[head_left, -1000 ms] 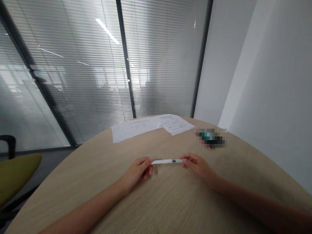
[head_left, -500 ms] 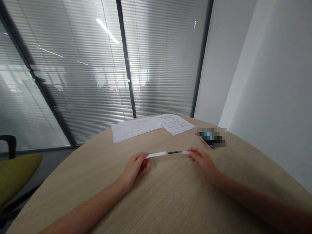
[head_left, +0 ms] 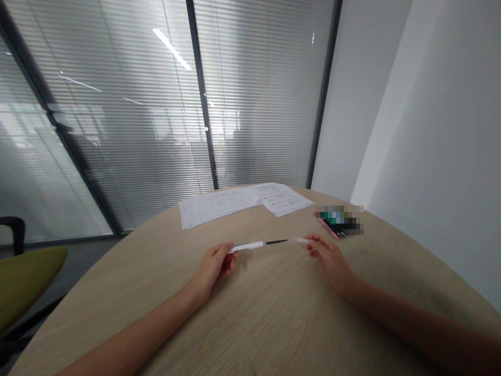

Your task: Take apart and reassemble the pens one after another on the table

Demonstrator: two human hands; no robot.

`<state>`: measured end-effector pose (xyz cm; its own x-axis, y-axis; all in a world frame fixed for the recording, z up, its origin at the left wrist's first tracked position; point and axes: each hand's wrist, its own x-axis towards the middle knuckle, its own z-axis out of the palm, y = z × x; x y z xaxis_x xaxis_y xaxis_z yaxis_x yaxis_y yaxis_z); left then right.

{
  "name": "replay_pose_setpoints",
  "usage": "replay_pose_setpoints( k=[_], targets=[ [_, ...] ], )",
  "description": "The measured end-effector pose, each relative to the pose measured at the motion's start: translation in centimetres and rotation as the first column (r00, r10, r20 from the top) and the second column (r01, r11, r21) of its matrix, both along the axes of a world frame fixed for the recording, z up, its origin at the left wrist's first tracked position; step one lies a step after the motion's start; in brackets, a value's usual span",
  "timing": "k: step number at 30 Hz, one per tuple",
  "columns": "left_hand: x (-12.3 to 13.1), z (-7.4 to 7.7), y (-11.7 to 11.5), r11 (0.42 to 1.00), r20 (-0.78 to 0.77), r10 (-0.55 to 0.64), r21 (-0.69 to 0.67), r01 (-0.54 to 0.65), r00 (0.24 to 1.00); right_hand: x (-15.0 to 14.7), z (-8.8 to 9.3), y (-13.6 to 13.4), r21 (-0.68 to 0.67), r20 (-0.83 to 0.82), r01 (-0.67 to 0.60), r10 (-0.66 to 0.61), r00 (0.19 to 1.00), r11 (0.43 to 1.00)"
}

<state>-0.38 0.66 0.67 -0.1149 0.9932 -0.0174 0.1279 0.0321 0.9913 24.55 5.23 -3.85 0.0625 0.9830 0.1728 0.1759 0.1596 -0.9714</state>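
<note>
From my remote seat I see the left hand point(head_left: 213, 263) with its fingers narrowed round the left end of a white pen barrel point(head_left: 248, 246), presumably to leave the other end unobstructed. A thin dark refill point(head_left: 276, 242) runs in line beyond that end (how the two join, I can't tell). The right hand point(head_left: 326, 260) pinches a small white end piece point(head_left: 302, 241) in its fingers, just apart from the refill's tip; that hold seems meant to align the parts. They're over the tabletop point(head_left: 250, 318), nearer me than the papers point(head_left: 219, 206) and pens point(head_left: 332, 228), perhaps for elbow room.
</note>
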Motion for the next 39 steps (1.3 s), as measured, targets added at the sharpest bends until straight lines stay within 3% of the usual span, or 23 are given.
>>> replay_pose_setpoints(
  k=[4,8,16,26,34,39],
  targets=[
    [-0.1,0.3,0.0,1.0,-0.043,0.005,0.006,-0.005,0.999,0.1,0.0,0.0,0.002,-0.022,0.022,-0.022,1.0,1.0],
    [0.1,0.5,-0.2,1.0,-0.064,-0.022,-0.001,0.022,0.998,0.1,0.4,-0.3,0.038,0.032,-0.039,0.037,0.999,0.999],
    [0.1,-0.2,-0.1,0.989,-0.212,-0.146,-0.007,0.148,0.966,-0.6,1.0,-1.4,0.297,0.355,-0.252,0.139,0.925,0.921],
    [0.1,-0.2,-0.2,0.966,-0.352,-0.247,-0.017,0.258,0.903,-1.1,1.0,-2.1,0.267,0.596,-0.446,0.217,0.773,0.855],
    [0.2,-0.5,-0.1,0.958,-0.333,-0.28,-0.03,0.286,0.901,-1.3,0.8,-2.3,0.23,0.668,-0.422,0.173,0.724,0.877],
    [-0.3,-0.3,0.2,0.969,-0.382,-0.228,0.004,0.248,0.896,-1.2,0.8,-2.2,0.261,0.735,-0.421,0.104,0.67,0.868]
  ],
)
